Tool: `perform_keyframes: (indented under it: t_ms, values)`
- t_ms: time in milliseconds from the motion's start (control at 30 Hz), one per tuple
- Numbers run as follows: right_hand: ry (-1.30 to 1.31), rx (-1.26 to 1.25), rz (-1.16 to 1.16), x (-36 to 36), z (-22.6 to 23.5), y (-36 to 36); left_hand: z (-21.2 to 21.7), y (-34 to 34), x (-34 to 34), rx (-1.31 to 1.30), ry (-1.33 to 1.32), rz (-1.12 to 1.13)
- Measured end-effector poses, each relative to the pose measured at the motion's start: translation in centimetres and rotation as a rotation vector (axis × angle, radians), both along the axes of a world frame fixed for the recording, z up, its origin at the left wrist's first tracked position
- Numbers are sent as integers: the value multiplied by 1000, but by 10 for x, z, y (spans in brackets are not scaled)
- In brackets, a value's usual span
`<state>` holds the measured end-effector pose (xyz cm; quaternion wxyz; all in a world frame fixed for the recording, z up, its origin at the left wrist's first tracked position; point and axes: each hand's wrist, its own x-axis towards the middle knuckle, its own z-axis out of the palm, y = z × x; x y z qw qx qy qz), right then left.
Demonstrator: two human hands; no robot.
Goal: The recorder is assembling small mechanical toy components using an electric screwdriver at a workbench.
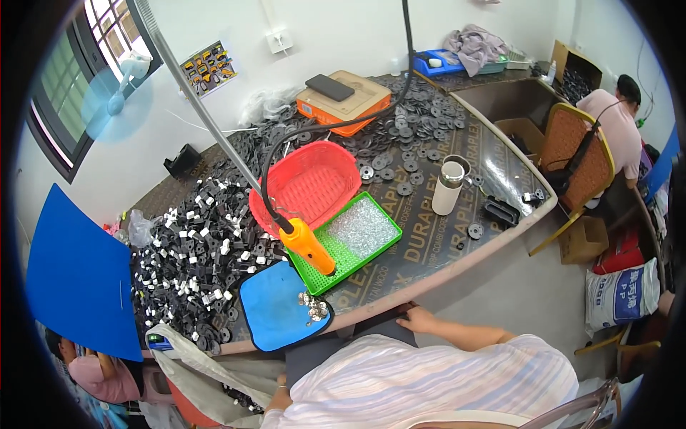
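My right hand (417,319) is just below the table's front edge, beside the dark cloth over my lap. Its fingers look slightly apart, with nothing visible in them. Low on the left, my left hand (283,385) is beside a pale sack (193,361); its fingers are mostly hidden. On the table in front of me lies a blue mat (275,304) with a cluster of small metal pieces (314,309) at its right corner. An orange electric screwdriver (307,247) hangs on a black cable over a green tray (379,247) of small shiny pieces.
A red basket (307,179) stands behind the green tray. Heaps of black and white plastic parts (193,257) cover the left; black discs (407,129) spread at the back. A white flask (449,187) stands right. Another person (607,118) sits far right, another (107,375) lower left.
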<state>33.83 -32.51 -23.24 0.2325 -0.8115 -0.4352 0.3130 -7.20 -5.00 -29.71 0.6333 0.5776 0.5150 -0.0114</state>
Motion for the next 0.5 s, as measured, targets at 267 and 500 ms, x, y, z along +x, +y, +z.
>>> perform_keyframes:
  t_ms: [267,500]
  values:
    - [208,-62,-32,1,11,-37,54,37,67,-122,-161,120]
    - [185,-41,51,-4,15,-26,73,139,31,-291,-305,353]
